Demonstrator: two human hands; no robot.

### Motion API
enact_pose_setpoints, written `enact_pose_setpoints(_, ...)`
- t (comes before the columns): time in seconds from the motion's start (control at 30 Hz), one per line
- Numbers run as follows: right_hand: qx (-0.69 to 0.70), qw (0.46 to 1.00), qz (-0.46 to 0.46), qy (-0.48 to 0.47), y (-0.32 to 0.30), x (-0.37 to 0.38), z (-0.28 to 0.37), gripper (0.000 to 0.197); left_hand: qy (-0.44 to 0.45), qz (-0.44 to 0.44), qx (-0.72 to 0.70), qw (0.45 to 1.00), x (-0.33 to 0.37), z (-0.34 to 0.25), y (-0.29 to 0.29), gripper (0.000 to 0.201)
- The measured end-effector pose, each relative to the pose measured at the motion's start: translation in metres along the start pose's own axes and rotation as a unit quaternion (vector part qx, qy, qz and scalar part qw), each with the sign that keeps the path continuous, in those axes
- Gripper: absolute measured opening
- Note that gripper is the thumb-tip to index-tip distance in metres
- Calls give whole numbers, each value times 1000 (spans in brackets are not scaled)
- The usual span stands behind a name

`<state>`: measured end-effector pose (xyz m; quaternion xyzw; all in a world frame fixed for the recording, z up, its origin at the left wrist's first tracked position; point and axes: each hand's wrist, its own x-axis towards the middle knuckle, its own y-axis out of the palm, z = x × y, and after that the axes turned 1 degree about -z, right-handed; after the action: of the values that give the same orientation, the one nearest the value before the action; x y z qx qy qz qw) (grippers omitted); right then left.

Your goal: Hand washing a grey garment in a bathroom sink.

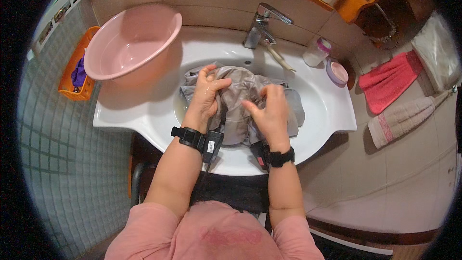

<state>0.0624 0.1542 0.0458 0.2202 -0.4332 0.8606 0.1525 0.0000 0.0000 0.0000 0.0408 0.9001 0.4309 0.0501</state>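
A wet grey garment (pixel 236 125) lies bunched in the white sink basin, with some water at its left side. My left hand (pixel 206 96) is over the garment's left part, palm turned inward, thumb and fingers apart, wet and holding nothing I can see. Above the right part is my right hand (pixel 273 113), its thumb stretched out to the left and its fingers loosely bent, with a gap between them. Both hands are close to the cloth; whether the right one touches it I cannot tell. Each wrist wears a black strap with a small device.
A pink basin (pixel 139 43) stands tilted on the sink's left ledge, beside an orange basket (pixel 77 86). Behind the garment rises a chrome faucet (pixel 260 26). A lidded jar (pixel 316 52) and a round tub (pixel 338 72) sit at right, near hanging red (pixel 390 82) and beige towels (pixel 402 120).
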Motion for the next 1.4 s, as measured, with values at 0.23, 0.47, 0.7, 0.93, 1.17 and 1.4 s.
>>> enact_pose_setpoints(0.23,-151,984,57,-72,9,-26,41,44,73,-17,108,991,8,-8,-3,38)
enact_pose_setpoints(0.47,-165,969,184,-10,42,-25,11,20,68,45,138,987,2,-6,-2,31)
enact_pose_setpoints(0.7,409,897,20,165,-28,-12,23,14,163,187,411,877,-21,-21,8,79)
enact_pose_setpoints(0.93,456,858,-23,235,1,-2,-12,10,153,90,444,878,-10,-8,-3,64)
enact_pose_setpoints(1.17,347,913,-61,208,42,1,-45,21,120,-10,268,956,-9,1,2,40)
enact_pose_setpoints(1.4,71,982,175,15,15,-16,-12,72,198,-91,94,971,3,-8,-19,23)
